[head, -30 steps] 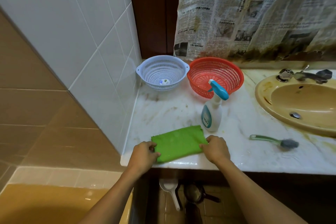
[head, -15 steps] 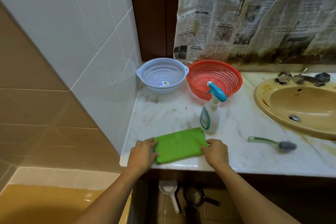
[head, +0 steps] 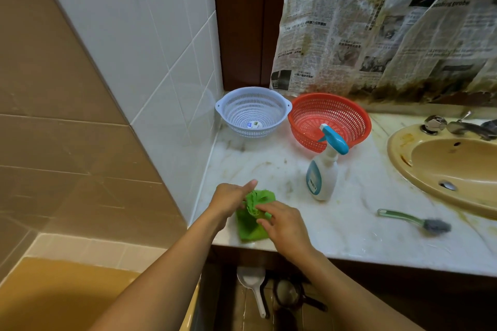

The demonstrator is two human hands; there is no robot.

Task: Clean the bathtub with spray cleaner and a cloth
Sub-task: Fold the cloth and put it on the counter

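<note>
The green cloth was scrunched up at the front edge of the countertop, gathered between the 2 hands. Its folds were held against the left hand and pinched by the right hand. Soft, light, floppy stuff, so probably best grabbed by the bunched middle. The spray bottle was parked just beside, untouched.

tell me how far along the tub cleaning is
Barely started. Done: nothing that shows; the corner of the bathtub in view has no foam or spray on it. In hand: the left hand and right hand grip the green cloth, bunched up at the counter edge. Left: take the spray bottle, standing untouched on the counter, then spray and wipe the tub.
</note>
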